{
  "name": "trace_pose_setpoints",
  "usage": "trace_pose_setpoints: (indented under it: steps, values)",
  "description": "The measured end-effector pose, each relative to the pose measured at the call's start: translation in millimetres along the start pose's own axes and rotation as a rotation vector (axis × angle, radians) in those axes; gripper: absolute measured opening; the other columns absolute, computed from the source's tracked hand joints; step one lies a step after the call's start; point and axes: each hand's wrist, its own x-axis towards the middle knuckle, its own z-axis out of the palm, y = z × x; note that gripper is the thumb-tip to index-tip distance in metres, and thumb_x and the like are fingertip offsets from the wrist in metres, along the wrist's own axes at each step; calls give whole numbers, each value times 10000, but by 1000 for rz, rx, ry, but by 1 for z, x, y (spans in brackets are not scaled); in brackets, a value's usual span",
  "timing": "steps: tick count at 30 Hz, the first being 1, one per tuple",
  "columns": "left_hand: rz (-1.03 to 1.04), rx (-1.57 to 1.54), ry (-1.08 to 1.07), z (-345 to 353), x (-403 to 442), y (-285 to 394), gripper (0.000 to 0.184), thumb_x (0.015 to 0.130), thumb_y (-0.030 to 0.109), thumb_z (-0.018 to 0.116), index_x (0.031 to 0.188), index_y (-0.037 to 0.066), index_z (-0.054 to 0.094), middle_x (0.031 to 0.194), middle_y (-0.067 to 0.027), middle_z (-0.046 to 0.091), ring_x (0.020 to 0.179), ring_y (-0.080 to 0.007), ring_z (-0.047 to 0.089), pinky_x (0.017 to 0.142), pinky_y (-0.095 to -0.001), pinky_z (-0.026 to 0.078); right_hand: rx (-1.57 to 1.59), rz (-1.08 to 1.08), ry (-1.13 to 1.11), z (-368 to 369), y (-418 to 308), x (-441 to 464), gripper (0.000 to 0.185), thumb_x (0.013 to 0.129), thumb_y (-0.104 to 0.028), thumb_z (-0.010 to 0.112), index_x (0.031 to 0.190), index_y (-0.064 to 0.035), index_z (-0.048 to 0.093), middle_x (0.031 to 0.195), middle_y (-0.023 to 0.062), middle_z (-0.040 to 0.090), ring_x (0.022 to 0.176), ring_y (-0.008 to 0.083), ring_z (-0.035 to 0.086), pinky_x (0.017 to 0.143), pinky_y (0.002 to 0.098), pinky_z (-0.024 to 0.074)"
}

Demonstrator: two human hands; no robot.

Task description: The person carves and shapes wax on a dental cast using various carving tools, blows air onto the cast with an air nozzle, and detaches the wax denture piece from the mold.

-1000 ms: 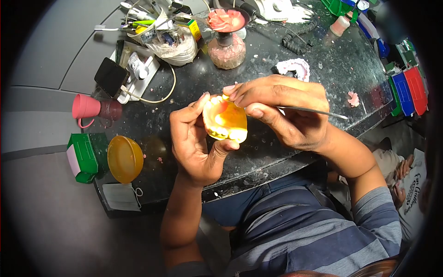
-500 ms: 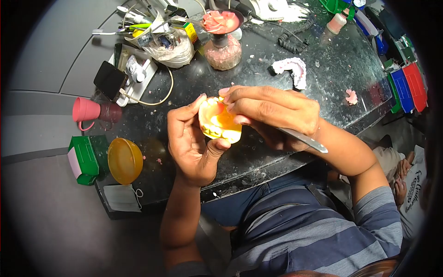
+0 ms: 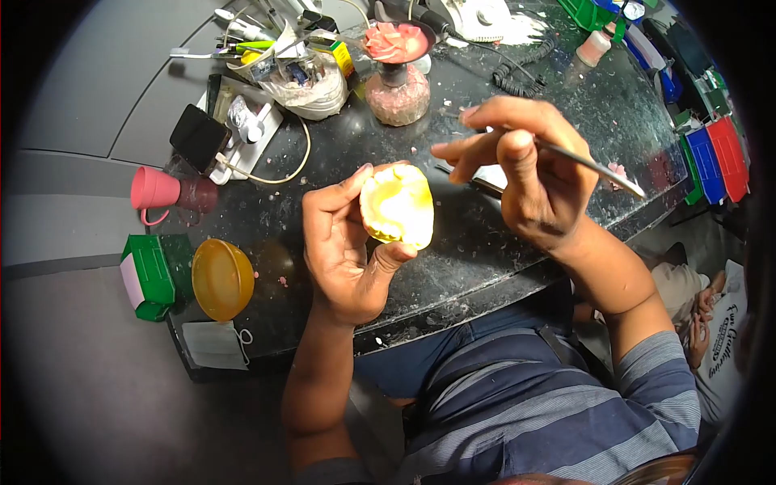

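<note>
My left hand [image 3: 343, 255] holds a yellow dental cast [image 3: 396, 206] by its edges, thumb below and fingers above. Strong light washes out the middle of the cast, though a row of teeth shows along its left rim. To the right, apart from the cast, my right hand [image 3: 537, 174] is raised with a slim metal tool [image 3: 602, 170] lodged between thumb and fingers. The tool's far end points to the lower right; its other end is hidden by the hand. Beneath the right fingers lies a white, dark-edged thing [image 3: 491, 175], mostly covered.
Pink pieces fill a dark dish [image 3: 398, 42] on a crusted burner [image 3: 398, 97]. Around the bench are a tool holder [image 3: 315, 89], power strip [image 3: 250, 137], pink cup [image 3: 153, 187], yellow bowl [image 3: 222, 279], green box [image 3: 148, 275] and face mask [image 3: 214, 345]. Another person's hands [image 3: 702, 323] show at right.
My right hand has drawn away from the cast, up and to the right, keeping the metal tool. The cast, still in my left hand, is turned slightly and lit more brightly.
</note>
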Motion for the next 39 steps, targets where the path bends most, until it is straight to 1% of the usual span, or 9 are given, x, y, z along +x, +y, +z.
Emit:
trace_pose_setpoints:
  steps: [3,7,9,20,23,25,28,35,39]
  values:
    - [25,8,-8,-2,1,-3,735,861,202,805,1369,-46,336,1343,-259,533,1212,-268,569,1031,-398,475,-303,-329,-150,-4,1,13,162,883,-11,708,1013,82,684,951,179,734,845,275,745,721,320,594]
    - [-16,-13,39,-5,-1,2,719,907,278,755,1392,-60,347,1378,-236,514,1228,-248,557,1036,-395,470,-363,-307,-166,-4,-4,11,183,857,-4,730,1015,75,686,990,176,739,888,287,747,758,336,598]
    - [-153,-72,3,-14,0,0,801,937,450,672,1429,-75,320,1401,-247,481,1243,-327,559,1081,-436,441,-365,-287,-148,-3,-2,10,182,850,10,730,1017,70,687,992,174,739,896,290,746,764,334,597]
    - [-159,-103,-19,-10,1,5,791,977,434,610,1468,-101,296,1510,-220,388,1398,-290,416,1174,-424,324,-432,-265,-320,9,-17,-1,288,823,46,742,1099,17,664,1083,188,717,975,298,730,832,348,596]
    - [-140,-72,-41,-8,3,7,763,1013,475,519,1465,-101,301,1475,-234,424,1318,-305,496,1081,-433,437,-399,-263,-308,6,-14,4,229,849,20,727,1070,28,667,1049,184,722,966,301,731,826,353,598]
    - [-253,-331,-28,-7,4,9,763,1023,527,449,1435,-106,341,1398,-235,492,1154,-267,596,916,-385,535,-376,-273,-305,6,-10,6,210,858,11,722,1059,32,668,1040,184,723,957,302,732,824,354,598]
    - [-233,-342,-66,-11,4,5,750,1040,532,378,1424,-110,339,1379,-252,496,1088,-278,622,813,-388,569,-273,-246,-268,10,-4,4,138,843,41,715,975,45,676,920,153,703,846,282,719,744,330,583]
    - [-230,-304,-34,-7,2,7,747,1037,536,385,1416,-107,351,1375,-250,499,1096,-268,616,822,-372,563,-262,-227,-272,12,-3,3,164,833,55,717,992,47,676,921,157,702,849,290,719,744,331,584]
    - [-232,-182,17,-5,1,8,724,1051,530,346,1431,-87,344,1282,-215,537,1042,-272,605,734,-388,542,-306,-254,-266,12,0,-1,208,827,64,716,1029,47,668,939,161,702,853,294,719,752,335,586]
